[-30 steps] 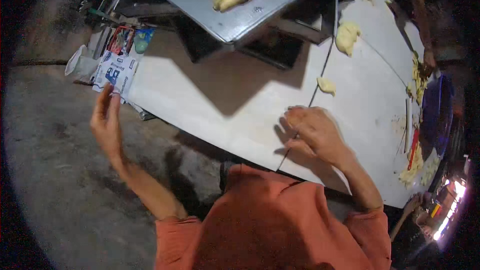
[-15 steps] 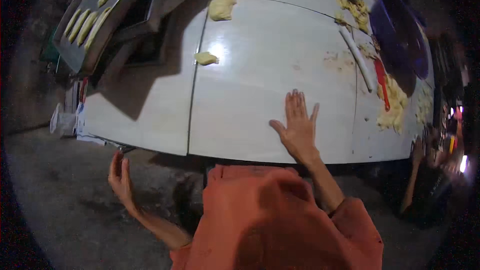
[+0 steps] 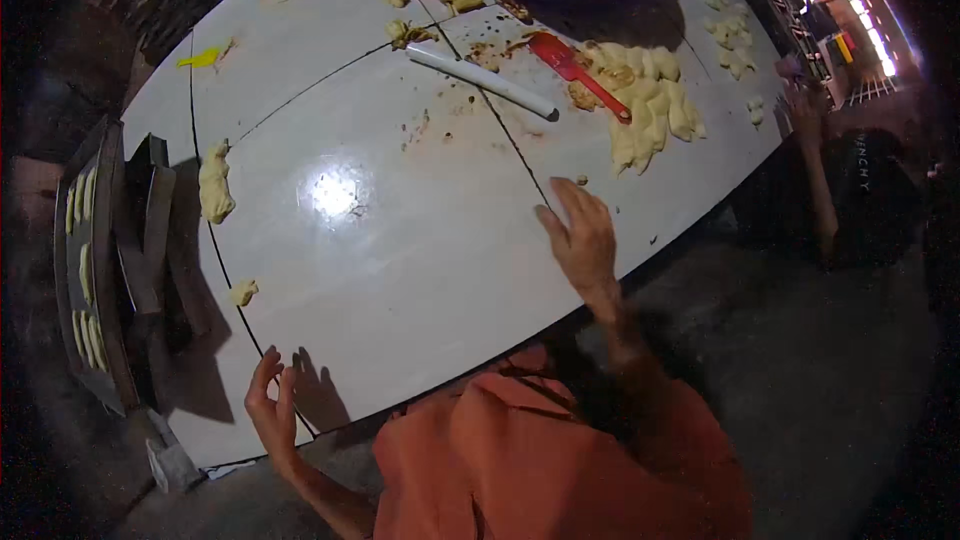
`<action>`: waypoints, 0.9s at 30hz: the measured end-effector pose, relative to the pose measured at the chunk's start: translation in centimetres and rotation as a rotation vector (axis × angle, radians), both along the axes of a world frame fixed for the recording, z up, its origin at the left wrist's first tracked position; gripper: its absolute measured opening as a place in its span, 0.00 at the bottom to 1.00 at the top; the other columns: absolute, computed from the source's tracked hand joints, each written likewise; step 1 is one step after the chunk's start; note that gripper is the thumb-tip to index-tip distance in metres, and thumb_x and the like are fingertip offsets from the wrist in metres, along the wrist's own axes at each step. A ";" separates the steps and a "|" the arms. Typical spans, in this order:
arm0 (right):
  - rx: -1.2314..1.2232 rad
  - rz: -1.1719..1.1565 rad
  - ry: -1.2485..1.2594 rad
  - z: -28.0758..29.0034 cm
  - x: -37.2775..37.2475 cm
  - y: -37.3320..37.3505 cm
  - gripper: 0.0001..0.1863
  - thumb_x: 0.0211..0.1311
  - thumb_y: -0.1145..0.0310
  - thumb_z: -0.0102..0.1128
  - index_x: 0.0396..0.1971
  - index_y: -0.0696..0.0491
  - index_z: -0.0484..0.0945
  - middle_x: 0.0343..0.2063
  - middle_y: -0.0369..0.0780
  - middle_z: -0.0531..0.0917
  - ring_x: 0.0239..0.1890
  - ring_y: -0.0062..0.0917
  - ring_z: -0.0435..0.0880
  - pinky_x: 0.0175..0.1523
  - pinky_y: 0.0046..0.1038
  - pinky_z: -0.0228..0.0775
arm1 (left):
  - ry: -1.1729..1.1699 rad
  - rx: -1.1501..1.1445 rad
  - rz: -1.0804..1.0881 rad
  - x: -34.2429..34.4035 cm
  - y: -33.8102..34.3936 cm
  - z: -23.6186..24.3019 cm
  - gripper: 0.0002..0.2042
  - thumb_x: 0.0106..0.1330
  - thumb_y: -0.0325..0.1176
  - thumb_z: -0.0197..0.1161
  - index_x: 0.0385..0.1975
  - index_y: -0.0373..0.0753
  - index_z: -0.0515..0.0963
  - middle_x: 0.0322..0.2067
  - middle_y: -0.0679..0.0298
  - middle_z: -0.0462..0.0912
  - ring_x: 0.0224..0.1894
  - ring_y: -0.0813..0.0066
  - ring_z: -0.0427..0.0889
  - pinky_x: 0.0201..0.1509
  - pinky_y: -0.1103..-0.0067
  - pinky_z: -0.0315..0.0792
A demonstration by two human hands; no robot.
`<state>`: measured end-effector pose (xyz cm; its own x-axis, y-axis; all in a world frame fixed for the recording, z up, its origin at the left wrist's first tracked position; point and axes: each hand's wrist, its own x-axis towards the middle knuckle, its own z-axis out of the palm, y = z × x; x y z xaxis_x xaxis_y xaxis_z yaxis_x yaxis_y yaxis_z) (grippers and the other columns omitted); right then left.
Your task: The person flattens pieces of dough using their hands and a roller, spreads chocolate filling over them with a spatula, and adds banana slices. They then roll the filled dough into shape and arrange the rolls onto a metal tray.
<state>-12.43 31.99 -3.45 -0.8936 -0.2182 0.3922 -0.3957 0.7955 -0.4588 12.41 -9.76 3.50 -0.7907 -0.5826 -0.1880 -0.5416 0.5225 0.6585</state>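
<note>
head view is showing the right hand (image 3: 582,240) lying open and empty on the white tabletop (image 3: 400,240) near a pile of dough pieces (image 3: 645,100), while the left hand (image 3: 272,410) is hovering, fingers loosely curled, at the near edge.

Dough pile (image 3: 650,105) right of rod (image 3: 482,80) (touching spatula (image 3: 575,68))

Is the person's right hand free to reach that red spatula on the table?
Probably yes: the right hand is empty and open on the white table, and only bare tabletop lies between it and the red spatula.
</note>
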 end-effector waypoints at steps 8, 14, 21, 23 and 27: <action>0.084 -0.639 -0.092 -1.4 -6.8 7.3 0.31 0.69 0.48 0.63 0.63 0.52 0.73 0.57 0.50 0.77 0.58 0.47 0.79 0.59 0.44 0.74 | -0.086 0.048 -0.144 -6.6 3.8 0.5 0.23 0.68 0.37 0.69 0.61 0.34 0.79 0.54 0.51 0.85 0.54 0.61 0.85 0.57 0.67 0.78; -0.185 -0.652 -0.067 -4.0 -7.0 11.7 0.27 0.74 0.54 0.60 0.63 0.57 0.73 0.55 0.49 0.78 0.57 0.38 0.80 0.60 0.38 0.74 | 0.013 0.129 -0.187 -6.9 3.9 -1.3 0.20 0.67 0.37 0.70 0.57 0.37 0.81 0.49 0.53 0.87 0.51 0.60 0.87 0.53 0.70 0.80; -0.368 -0.103 -0.209 1.2 -8.1 -5.7 0.19 0.75 0.59 0.59 0.55 0.58 0.78 0.48 0.45 0.80 0.47 0.30 0.79 0.50 0.30 0.73 | 0.053 0.081 -0.136 -6.8 1.1 -0.7 0.21 0.69 0.40 0.68 0.58 0.37 0.80 0.50 0.51 0.87 0.50 0.58 0.88 0.52 0.70 0.81; -0.454 0.113 -0.500 1.6 -8.5 -13.4 0.18 0.73 0.60 0.60 0.53 0.59 0.79 0.45 0.43 0.81 0.45 0.28 0.79 0.51 0.30 0.74 | 0.036 0.146 -0.038 -8.1 -0.5 -0.4 0.20 0.69 0.39 0.68 0.57 0.37 0.81 0.50 0.49 0.86 0.50 0.58 0.88 0.50 0.70 0.82; -0.489 0.540 -0.870 5.0 -9.1 -28.2 0.19 0.70 0.62 0.60 0.52 0.60 0.79 0.46 0.41 0.82 0.46 0.29 0.81 0.52 0.34 0.76 | 0.106 0.108 0.119 -12.7 -5.3 -1.6 0.24 0.66 0.42 0.70 0.58 0.35 0.80 0.50 0.46 0.86 0.48 0.55 0.88 0.51 0.69 0.79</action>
<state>-21.49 3.79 1.57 -0.7400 -0.6515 -0.1673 -0.0272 0.2775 -0.9603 -0.34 -15.07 1.89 -0.7365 -0.6537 -0.1738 -0.5194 0.3820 0.7644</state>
